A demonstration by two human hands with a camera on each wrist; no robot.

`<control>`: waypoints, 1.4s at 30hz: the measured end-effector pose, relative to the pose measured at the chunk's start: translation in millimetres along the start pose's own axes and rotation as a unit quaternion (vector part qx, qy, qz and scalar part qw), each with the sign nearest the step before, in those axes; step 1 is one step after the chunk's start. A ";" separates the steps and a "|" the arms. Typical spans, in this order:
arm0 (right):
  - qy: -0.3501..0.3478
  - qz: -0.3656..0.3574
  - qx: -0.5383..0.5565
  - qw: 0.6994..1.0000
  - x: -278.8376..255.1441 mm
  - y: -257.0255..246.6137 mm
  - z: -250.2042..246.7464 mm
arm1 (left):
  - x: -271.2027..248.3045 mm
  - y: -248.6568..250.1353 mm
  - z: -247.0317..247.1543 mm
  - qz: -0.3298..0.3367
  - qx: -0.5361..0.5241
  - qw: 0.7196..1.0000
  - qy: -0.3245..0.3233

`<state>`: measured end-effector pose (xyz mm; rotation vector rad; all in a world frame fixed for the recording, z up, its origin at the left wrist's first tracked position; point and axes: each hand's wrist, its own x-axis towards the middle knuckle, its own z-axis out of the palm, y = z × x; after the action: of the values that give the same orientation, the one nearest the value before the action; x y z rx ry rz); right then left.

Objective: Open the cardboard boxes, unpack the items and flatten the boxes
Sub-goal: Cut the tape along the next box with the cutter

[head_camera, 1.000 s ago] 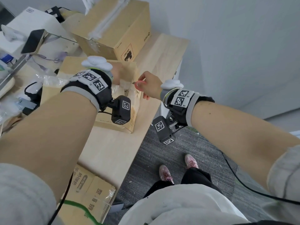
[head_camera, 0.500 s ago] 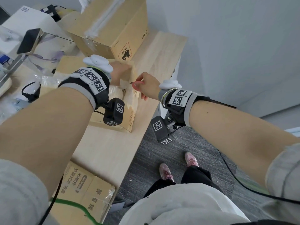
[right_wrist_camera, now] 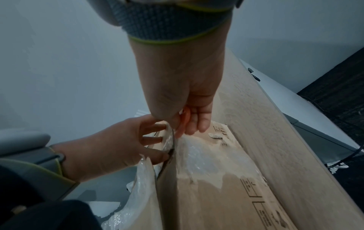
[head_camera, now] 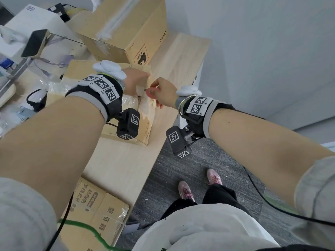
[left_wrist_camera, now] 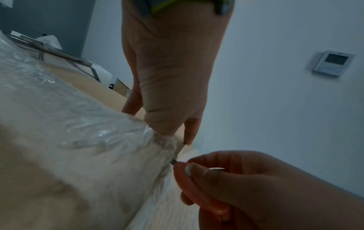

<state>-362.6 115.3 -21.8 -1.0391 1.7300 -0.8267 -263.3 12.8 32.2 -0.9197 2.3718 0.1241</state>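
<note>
I see a flat brown cardboard box wrapped in crinkly clear tape (head_camera: 145, 113) lying on the light wooden table (head_camera: 126, 169) | its top edge is slit open | a bigger brown taped cardboard box (head_camera: 126, 33) sits just behind it | a printed brown box (head_camera: 94, 211) sits lower, by the table's near edge

I read "PICO" and "UN 3481" on the far cardboard box (head_camera: 126, 33); "R1" on my right wristband tag (head_camera: 198, 105).

Pale grey walls (head_camera: 253, 51) meet dark grey carpet (head_camera: 181, 163) beside a light wooden desk (head_camera: 116, 160).
</note>
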 end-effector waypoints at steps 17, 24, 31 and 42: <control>-0.053 -0.040 -0.026 0.997 4.6 0.7 -6.3 | 0.9 0.0 -2.7 -0.003 0.003 1.000 -0.003; -0.065 -0.057 -0.055 0.995 5.5 -5.9 -10.9 | -0.8 0.2 -2.1 0.006 0.003 1.000 0.012; -0.073 -0.046 -0.061 0.994 7.7 -3.8 -2.9 | -2.7 -1.5 0.7 0.014 0.002 1.000 0.018; -0.080 -0.066 -0.040 0.994 1.3 -10.3 -1.8 | -9.6 -9.7 -14.0 -0.004 -0.030 0.998 0.060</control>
<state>-361.7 109.9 -12.7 -1.2505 1.5831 -0.7393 -258.2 7.1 50.2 -0.9901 2.4868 0.1407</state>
